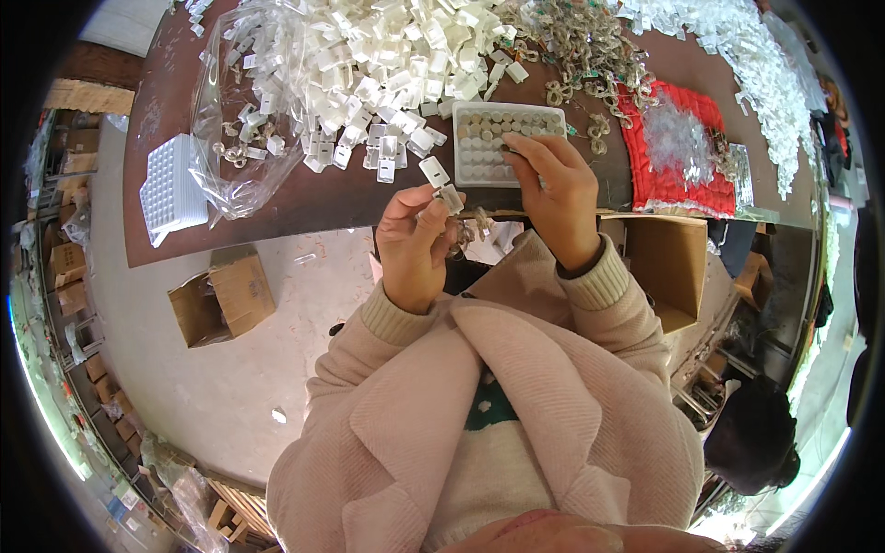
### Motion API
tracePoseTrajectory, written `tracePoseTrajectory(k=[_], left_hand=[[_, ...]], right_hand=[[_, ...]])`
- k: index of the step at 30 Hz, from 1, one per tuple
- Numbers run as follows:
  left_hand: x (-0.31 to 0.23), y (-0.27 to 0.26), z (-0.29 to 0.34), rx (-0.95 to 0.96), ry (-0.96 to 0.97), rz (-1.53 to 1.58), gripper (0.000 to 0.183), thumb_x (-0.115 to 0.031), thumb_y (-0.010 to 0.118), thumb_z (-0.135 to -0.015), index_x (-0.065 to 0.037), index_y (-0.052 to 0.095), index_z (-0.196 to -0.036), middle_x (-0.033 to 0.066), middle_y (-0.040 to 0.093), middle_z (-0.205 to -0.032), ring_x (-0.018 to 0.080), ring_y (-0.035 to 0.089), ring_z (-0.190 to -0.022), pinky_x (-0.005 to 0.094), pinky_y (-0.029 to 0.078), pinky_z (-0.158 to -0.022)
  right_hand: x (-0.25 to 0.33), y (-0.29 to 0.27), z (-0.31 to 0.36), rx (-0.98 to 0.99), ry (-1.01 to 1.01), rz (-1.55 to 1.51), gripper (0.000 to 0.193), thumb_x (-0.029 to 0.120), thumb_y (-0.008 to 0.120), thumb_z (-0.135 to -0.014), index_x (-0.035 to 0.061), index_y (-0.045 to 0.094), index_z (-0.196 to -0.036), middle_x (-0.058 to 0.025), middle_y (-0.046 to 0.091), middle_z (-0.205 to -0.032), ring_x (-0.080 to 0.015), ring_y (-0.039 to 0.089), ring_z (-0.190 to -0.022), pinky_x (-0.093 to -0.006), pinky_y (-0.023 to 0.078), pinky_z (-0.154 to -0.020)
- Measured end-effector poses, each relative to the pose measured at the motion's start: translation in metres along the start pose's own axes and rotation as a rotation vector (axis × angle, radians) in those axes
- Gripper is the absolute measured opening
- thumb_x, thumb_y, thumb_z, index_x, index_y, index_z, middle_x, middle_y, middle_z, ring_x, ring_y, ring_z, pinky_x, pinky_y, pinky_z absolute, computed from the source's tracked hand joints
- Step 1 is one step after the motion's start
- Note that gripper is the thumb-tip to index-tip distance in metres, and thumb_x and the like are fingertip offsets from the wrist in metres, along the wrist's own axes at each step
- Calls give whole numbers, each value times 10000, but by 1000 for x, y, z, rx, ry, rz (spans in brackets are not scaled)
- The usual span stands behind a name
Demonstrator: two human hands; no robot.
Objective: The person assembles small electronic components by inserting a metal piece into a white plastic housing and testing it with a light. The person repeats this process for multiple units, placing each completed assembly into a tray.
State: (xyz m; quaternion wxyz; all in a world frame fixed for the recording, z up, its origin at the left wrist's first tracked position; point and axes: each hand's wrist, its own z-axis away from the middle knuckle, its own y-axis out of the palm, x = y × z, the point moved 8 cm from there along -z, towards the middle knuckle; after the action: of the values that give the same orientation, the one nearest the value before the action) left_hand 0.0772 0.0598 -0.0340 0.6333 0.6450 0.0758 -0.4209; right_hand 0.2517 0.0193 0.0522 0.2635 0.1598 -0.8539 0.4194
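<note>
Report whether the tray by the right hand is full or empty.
Partly full: discs sit in far rows of the tray, while nearer pockets look bare.

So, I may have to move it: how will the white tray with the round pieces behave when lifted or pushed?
The tray looks like thin moulded plastic, so probably light and slightly bendy. The round pieces sit in shallow pockets, so tilting might spill them. Lying flat and low, it seems likelier to slide than tip.
</note>
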Motion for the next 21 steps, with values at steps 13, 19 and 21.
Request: tracePoseTrajectory(k=[13, 19, 21], left_hand=[[-6, -7, -7, -10, -17, 16, 117, -99, 622, -983, -59, 634, -1093, 164, 715, -1029, 47, 405, -518, 167, 289, -427], [-3, -5, -14, 24, -46, 38, 145, -112, 620, -986, -61, 643, -1121, 151, 718, -1041, 61, 441, -555, 164, 290, -428], [-1, -7, -14, 8, -54, 37, 145, -112, 620, -987, -63, 648, -1120, 147, 719, -1039, 67, 455, -564, 163, 293, -427]], right_hand=[[4, 28, -18, 136, -62, 186, 177, 35, 688, -807, 88, 647, -972, -78, 635, -915, -293, 640, -851, -401, 524, -702], [8, 29, -21, 119, -103, 217, 163, 48, 692, -819, 88, 657, -974, -82, 642, -926, -298, 645, -859, -396, 527, -715], [5, 28, -21, 132, -63, 179, 140, 56, 696, -848, 68, 666, -984, -100, 658, -943, -326, 647, -854, -399, 524, -730]])
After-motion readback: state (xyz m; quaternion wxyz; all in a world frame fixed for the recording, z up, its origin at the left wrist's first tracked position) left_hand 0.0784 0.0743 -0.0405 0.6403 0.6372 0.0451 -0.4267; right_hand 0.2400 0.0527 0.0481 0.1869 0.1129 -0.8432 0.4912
